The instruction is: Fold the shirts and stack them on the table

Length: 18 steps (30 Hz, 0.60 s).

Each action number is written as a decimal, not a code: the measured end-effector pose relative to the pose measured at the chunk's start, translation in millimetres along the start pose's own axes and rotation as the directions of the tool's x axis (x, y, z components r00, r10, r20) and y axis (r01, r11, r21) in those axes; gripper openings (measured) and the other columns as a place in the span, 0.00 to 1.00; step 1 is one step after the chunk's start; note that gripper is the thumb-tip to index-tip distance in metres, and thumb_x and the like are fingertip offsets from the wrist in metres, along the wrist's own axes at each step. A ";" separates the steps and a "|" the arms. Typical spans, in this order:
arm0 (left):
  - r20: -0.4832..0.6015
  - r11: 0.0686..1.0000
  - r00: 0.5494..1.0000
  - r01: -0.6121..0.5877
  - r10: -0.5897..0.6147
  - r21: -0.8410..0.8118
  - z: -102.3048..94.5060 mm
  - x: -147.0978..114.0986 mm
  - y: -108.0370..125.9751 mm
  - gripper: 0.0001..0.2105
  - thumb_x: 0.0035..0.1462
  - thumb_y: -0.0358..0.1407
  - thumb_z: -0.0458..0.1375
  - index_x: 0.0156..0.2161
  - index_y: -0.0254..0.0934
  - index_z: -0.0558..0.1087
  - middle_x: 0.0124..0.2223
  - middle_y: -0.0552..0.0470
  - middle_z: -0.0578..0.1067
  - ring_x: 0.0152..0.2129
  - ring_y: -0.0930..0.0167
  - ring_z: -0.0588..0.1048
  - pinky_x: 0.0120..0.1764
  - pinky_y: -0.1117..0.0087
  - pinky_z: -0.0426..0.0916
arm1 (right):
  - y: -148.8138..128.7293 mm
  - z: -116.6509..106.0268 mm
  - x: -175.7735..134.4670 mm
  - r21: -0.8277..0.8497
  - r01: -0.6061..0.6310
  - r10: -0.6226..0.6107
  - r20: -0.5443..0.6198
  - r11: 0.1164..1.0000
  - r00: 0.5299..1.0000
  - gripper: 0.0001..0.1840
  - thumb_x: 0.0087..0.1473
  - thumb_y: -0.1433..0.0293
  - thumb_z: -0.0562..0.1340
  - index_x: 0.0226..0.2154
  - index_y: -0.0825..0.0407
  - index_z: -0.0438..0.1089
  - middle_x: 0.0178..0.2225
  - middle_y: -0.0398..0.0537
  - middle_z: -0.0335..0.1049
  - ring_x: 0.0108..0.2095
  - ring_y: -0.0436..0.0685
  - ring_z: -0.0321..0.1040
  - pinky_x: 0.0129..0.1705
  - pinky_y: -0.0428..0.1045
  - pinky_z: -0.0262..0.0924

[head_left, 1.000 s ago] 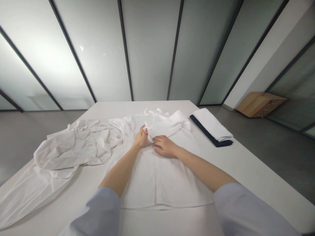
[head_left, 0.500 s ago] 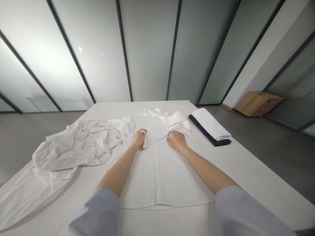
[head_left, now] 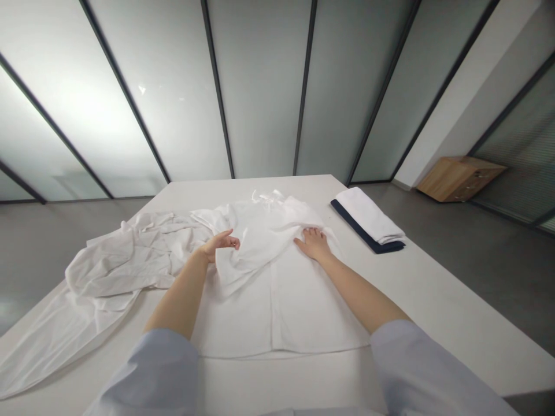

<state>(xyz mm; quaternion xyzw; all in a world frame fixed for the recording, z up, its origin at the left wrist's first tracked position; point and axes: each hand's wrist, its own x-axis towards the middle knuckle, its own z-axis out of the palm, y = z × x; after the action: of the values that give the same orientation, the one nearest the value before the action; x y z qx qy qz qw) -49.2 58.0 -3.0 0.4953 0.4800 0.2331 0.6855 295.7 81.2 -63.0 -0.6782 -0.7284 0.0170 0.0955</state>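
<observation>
The left sleeve (head_left: 156, 367) and right sleeve (head_left: 427, 367) are pale grey-blue, plain and roomy, softly creased, ending in wide openings that leave the forearms (head_left: 180, 292) bare. The left hand (head_left: 219, 244) and right hand (head_left: 315, 245) are ungloved, with slender fingers.

A thin white garment (head_left: 269, 283) lies on the table (head_left: 433, 323). Its near half is flat, the far half loosely rumpled.
</observation>
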 end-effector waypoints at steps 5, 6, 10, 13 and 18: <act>-0.215 0.980 0.975 -0.007 0.050 0.198 -17.0 -13.1 -2.1 0.23 0.40 0.51 0.64 0.39 0.39 0.76 0.44 0.45 0.79 0.44 0.60 0.76 0.43 0.65 0.71 | -1.5 -1.0 -0.5 0.064 -0.004 0.008 -0.074 0.998 0.997 0.26 0.58 0.54 0.53 0.48 0.57 0.69 0.54 0.66 0.64 0.57 0.70 0.56 0.58 0.62 0.46; -0.265 0.961 0.961 0.000 0.076 0.277 -17.2 -12.4 -1.8 0.24 0.38 0.50 0.66 0.41 0.40 0.76 0.48 0.44 0.78 0.47 0.60 0.74 0.45 0.66 0.70 | -0.9 -0.8 -0.3 0.088 -0.012 0.021 -0.107 0.996 0.994 0.24 0.58 0.55 0.54 0.47 0.56 0.70 0.52 0.65 0.66 0.56 0.69 0.58 0.57 0.61 0.48; -0.323 0.899 0.942 0.062 0.090 0.433 -11.3 -7.7 -2.8 0.25 0.32 0.42 0.70 0.41 0.38 0.76 0.51 0.42 0.76 0.49 0.59 0.73 0.46 0.67 0.69 | 7.9 -1.6 1.7 0.259 -0.072 0.145 -0.272 0.963 0.951 0.15 0.56 0.65 0.53 0.41 0.52 0.70 0.43 0.56 0.71 0.46 0.62 0.65 0.50 0.55 0.56; -0.120 0.938 0.993 0.044 -0.002 0.345 -7.1 -8.4 -7.2 0.22 0.32 0.39 0.69 0.38 0.38 0.76 0.40 0.46 0.80 0.40 0.59 0.77 0.40 0.65 0.72 | 20.2 -4.9 5.3 0.391 -0.096 0.272 -0.425 0.915 0.863 0.15 0.54 0.70 0.49 0.39 0.53 0.68 0.39 0.54 0.71 0.42 0.60 0.65 0.47 0.53 0.58; -0.117 0.957 0.991 -0.028 0.064 0.290 -4.0 -11.0 -7.2 0.24 0.33 0.37 0.69 0.42 0.40 0.76 0.33 0.50 0.79 0.35 0.64 0.78 0.36 0.69 0.71 | 37.0 -7.5 17.6 0.386 -0.038 0.247 -0.507 0.922 0.826 0.21 0.54 0.66 0.52 0.49 0.57 0.65 0.49 0.60 0.68 0.51 0.62 0.62 0.54 0.55 0.55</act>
<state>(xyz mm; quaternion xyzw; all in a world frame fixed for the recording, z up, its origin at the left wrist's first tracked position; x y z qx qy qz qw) -58.6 48.1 -5.0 0.5852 0.5390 0.2074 0.5693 332.3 100.8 -59.3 -0.6788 -0.6013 -0.0370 0.4199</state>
